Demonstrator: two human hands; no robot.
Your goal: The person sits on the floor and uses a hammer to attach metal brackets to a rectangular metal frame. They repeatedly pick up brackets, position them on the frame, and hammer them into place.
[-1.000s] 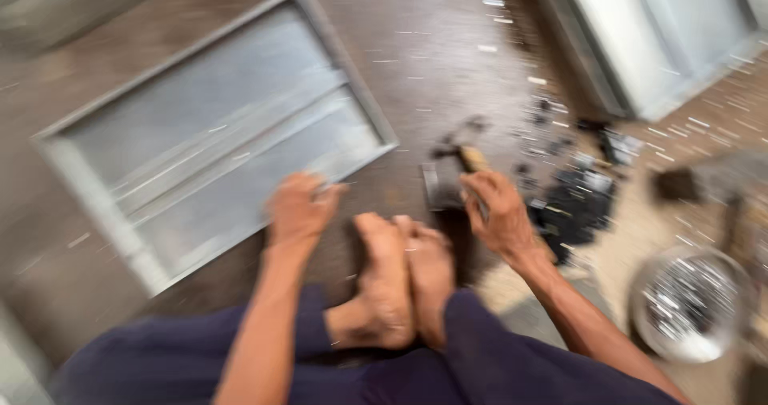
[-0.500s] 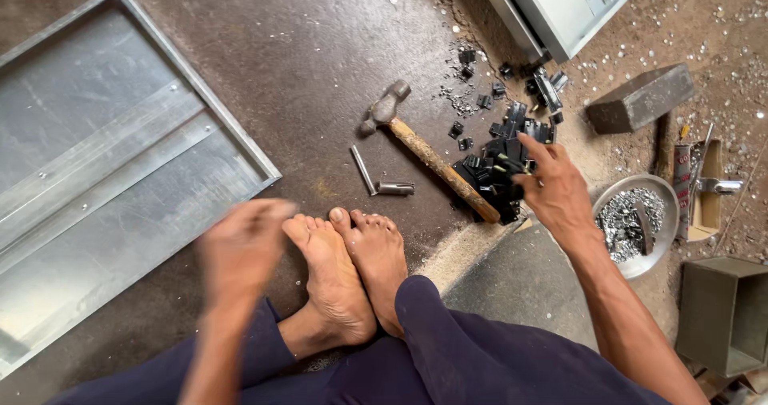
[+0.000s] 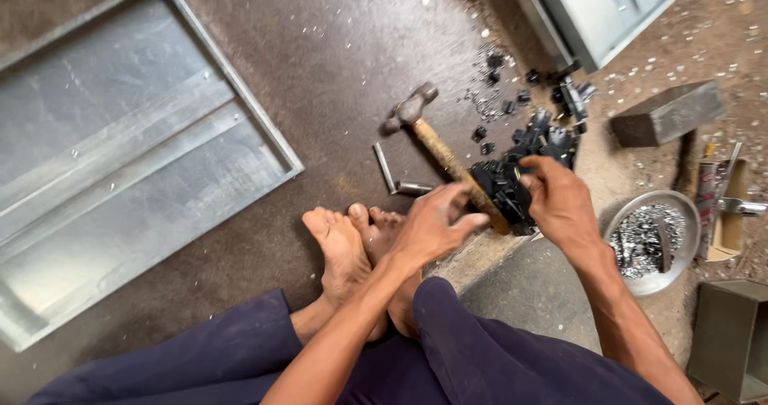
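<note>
while you sit on the floor [image 3: 320, 45] with your bare feet [image 3: 352, 245] out front, both hands are down at the pile of small black pieces [image 3: 512, 185]. your right hand [image 3: 560, 201] has its fingers curled into the pile, picking at the pieces; whether it grips one i can't tell. your left hand [image 3: 432, 225] is loosely cupped just beside the wooden handle of the hammer [image 3: 444, 153], near the pile, holding nothing i can see. this looks like the picking-out step. next you'll want one piece pinched clean and lifted clear of the heap, with the hammer lying close for your left.
</note>
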